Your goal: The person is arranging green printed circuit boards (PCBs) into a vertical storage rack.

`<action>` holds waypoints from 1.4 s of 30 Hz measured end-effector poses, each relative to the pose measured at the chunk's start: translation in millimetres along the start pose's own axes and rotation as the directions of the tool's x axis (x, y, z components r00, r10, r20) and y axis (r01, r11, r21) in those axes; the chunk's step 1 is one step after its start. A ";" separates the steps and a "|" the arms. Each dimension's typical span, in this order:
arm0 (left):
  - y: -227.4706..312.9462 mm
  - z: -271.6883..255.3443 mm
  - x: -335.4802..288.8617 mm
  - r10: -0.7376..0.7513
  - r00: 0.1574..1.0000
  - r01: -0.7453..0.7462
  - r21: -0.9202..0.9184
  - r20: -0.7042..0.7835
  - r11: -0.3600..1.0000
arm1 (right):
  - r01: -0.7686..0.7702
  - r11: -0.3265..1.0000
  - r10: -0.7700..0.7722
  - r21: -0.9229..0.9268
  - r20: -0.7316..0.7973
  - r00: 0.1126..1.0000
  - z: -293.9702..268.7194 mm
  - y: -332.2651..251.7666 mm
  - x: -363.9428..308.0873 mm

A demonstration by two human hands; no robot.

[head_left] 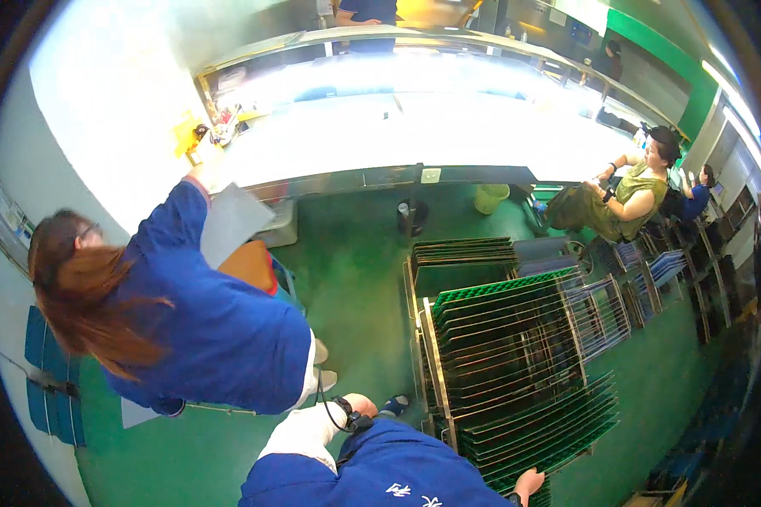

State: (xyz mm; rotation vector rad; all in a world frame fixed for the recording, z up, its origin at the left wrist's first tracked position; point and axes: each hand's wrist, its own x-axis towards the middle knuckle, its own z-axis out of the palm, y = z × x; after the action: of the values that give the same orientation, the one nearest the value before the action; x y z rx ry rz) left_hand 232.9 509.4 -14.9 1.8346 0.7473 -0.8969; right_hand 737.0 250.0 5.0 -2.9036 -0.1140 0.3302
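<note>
- The lower panels (pixel 541 431), dark green, thin and layered, lie at the near edge of the rack (pixel 516 338), low down and sloping, at the lower right of the view.
- The right grip (pixel 528 484) is at the near edge of these lower panels and seems to touch them; the fingers are too small and partly hidden, so I cannot tell whether they are closed on an edge.
- The left grip (pixel 361 405), with a black wristband (pixel 345 407), is well apart from the lower panels, to the left of the rack; its fingers are hidden, so I cannot tell its state.
- A metal post (pixel 441 380) at the rack's left side stands between the left grip and the rack's layers.
- The rack stands between the right grip and the front edge of the white counter (pixel 330 139).
- A yellow-green bin (pixel 491 198) and a dark bin (pixel 412 218) stand on the green floor (pixel 355 287) by that front edge.
- At the counter's left end, a person in blue (pixel 211 329) reaches across, a grey sheet (pixel 235 224) just beside the arm.
- Near the counter's front right corner sits a person in olive (pixel 626 198).
</note>
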 end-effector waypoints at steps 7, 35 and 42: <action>41.5 20.1 -60.2 -0.096 0.995 0.095 -0.062 -0.004 0.994 | 0.048 0.993 -0.042 0.112 -0.052 0.998 6.2 20.9 9.7; 66.6 81.8 -55.5 -0.043 0.981 0.018 -0.129 -0.190 0.991 | 0.113 0.975 -0.127 0.190 0.066 0.990 -20.5 10.7 -17.6; 28.6 100.6 -18.8 -0.044 0.988 0.022 -0.145 -0.151 0.989 | 0.095 0.972 -0.109 0.215 0.059 0.992 -25.8 6.3 -30.6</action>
State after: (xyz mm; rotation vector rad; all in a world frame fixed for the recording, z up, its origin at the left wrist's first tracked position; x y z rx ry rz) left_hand 218.9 404.1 -16.1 1.7821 0.9171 -0.7094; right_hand 713.6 235.5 34.7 -2.6649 -0.2244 0.4004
